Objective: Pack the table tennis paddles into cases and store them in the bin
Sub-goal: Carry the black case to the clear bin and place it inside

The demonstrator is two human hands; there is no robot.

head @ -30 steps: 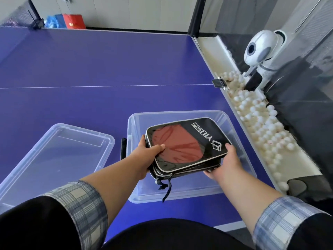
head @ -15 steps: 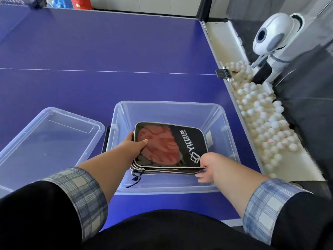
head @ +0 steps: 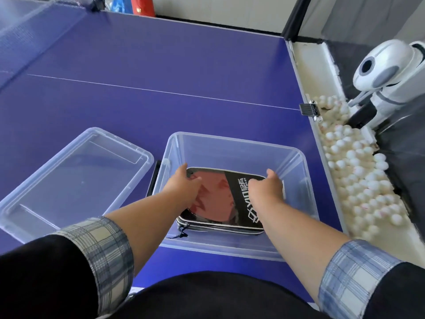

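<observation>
Your left hand (head: 184, 189) is down inside the bin (head: 230, 143), lying on the top of the paddle cases (head: 218, 203) at their far left corner. Its fingers are bent onto the red window and its thumb sits by the far edge. Gripping or just pressing: cannot tell. Your right hand (head: 266, 187) is on the same top case at the far right, thumb up and knuckles toward you. Its fingertips are hidden behind the hand, so cannot tell that hold either.

The cases lie flat as a stack on the bin floor, closer to its near wall. The top one is black with white lettering and shows a red paddle face through the window. A zipper cord (head: 181, 231) hangs off the stack's near left corner, still inside the bin.

Just left of the bin a black latch piece (head: 154, 178) lies against its wall. Left of that is the clear lid (head: 76, 171), flat on the blue table (head: 161, 65).

Right of the bin, past the table edge, a trough holds a pile of white balls (head: 358, 180). Beyond the bin on that side are a small clamp (head: 309, 109) on the table edge and a white ball machine (head: 386, 72).
</observation>
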